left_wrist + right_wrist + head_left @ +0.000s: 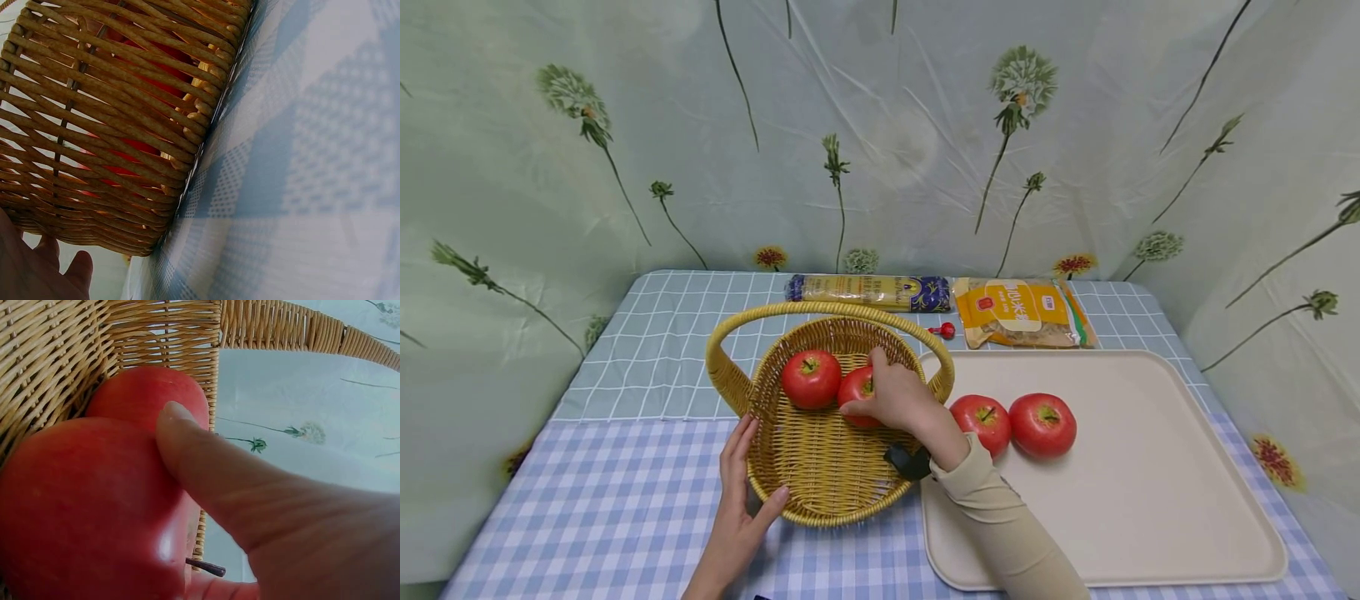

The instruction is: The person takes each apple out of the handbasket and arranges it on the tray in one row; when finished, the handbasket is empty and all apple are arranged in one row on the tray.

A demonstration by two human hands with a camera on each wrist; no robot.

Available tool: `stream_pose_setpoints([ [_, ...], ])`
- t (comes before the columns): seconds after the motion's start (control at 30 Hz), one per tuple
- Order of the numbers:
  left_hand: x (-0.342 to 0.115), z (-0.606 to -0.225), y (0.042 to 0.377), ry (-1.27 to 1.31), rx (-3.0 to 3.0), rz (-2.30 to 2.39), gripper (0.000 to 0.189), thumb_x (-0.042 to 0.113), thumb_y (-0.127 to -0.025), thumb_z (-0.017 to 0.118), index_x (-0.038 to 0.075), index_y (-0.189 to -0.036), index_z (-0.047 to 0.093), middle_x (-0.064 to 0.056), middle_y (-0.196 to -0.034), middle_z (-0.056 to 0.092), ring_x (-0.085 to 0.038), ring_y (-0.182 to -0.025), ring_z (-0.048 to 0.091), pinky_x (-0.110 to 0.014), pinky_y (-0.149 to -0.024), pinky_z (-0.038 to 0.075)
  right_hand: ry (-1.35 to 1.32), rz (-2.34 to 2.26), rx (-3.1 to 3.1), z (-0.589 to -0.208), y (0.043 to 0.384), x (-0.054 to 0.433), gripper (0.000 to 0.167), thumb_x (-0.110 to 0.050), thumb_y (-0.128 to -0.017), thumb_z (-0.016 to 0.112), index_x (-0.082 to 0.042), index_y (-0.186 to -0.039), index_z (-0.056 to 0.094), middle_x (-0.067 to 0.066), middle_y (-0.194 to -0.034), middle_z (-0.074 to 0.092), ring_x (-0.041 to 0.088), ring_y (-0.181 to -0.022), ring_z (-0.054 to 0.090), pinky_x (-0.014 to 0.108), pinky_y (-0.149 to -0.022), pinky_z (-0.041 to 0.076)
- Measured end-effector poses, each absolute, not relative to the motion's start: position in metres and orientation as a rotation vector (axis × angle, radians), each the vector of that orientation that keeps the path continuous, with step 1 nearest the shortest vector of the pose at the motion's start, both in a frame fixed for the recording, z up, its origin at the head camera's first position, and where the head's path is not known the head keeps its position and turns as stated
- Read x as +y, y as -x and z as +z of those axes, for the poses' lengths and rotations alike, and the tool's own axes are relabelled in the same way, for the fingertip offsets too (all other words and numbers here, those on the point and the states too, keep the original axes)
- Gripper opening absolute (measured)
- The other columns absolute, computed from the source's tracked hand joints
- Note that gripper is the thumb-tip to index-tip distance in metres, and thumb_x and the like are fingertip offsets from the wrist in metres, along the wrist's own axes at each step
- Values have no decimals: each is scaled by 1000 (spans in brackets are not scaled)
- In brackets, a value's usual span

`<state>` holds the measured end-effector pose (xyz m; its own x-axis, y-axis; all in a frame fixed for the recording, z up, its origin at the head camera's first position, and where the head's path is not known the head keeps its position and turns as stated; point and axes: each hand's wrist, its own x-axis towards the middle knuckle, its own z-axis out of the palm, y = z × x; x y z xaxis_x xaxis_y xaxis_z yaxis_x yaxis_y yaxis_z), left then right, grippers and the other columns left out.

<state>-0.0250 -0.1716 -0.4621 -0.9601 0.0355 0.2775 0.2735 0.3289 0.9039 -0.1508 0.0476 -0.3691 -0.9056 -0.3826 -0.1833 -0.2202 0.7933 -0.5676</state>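
A yellow woven basket [831,471] with a tall arched handle stands on the checked cloth. Inside it, one red apple [810,380] lies toward the back left. My right hand [906,400] reaches into the basket and grips a second apple [854,390] beside it, thumb on the near side. In the right wrist view the gripped apple [87,506] fills the foreground, with the other apple [147,397] behind. Against the basket's left outer wall rests my left hand [739,500], fingers extended and thumb by the front rim.
On the right, a beige tray [1150,483] bears two more apples, one apple [981,423] partly behind my right forearm and another apple [1042,425]. Behind lie a long blue-and-yellow packet [868,292], an orange food bag [1022,312] and a small red object [947,331].
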Motion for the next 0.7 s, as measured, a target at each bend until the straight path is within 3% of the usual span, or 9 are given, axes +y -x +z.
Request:
stream_pose_setpoints([
  [0.2,-171,-461,25,271,-2386,-1698,85,-1,-85,63,16,-153,14,1,-156,2,-19,-140,0,-48,-105,7,506,-861,2665,-369,151,49,72,-40,-72,82,-6,-121,41,16,-100,54,31,-89,57,44,-73,47],
  [0.33,-171,-461,25,273,-2381,-1700,85,-1,-84,62,15,-153,15,0,-156,2,-19,-140,0,-50,-105,7,517,-859,2662,-369,151,48,71,-40,-69,84,-8,-118,42,13,-96,54,28,-86,56,41,-71,46],
  [0.5,-172,-461,25,275,-2385,-1683,85,-1,-84,62,15,-153,15,-1,-156,3,-20,-140,1,-37,-106,9,554,-834,2677,-369,151,48,70,-41,-65,86,-10,-112,43,5,-82,56,21,-74,55,36,-65,44],
  [0.7,-172,-461,25,276,-2389,-1675,85,-1,-84,63,15,-153,15,1,-156,3,-20,-140,1,-27,-105,9,563,-747,2731,-368,151,48,69,-49,-64,84,-14,-110,45,2,-79,56,19,-68,53,35,-59,42],
])
